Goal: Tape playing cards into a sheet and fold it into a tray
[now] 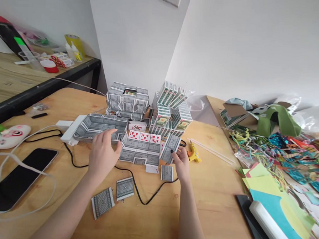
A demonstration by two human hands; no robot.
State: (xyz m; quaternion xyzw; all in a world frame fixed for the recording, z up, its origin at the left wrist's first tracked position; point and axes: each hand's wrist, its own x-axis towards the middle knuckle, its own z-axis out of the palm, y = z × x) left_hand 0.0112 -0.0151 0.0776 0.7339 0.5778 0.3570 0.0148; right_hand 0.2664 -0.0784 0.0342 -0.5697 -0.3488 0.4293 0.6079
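Observation:
A low open box made of folded playing cards (140, 157) stands mid-table, patterned backs outward, with heart faces showing along its far edge. My left hand (104, 154) hovers at its left side, fingers apart and thumb near the side wall; whether it touches cannot be made out. My right hand (181, 164) pinches a folded playing-card piece (170, 148) upright by the box's right end. Below that piece lies a small folded card (167, 173). Two more, a folded card square (125, 188) and a tilted card square (103, 203), rest nearer me.
Behind are a card tray (103, 123), a larger card construction (127, 101) and stacked card packs (163, 116). A yellow glue gun (194, 153) lies right, beside glue sticks (213, 152). A black cable (144, 203) loops across the front; a phone (19, 180) lies left.

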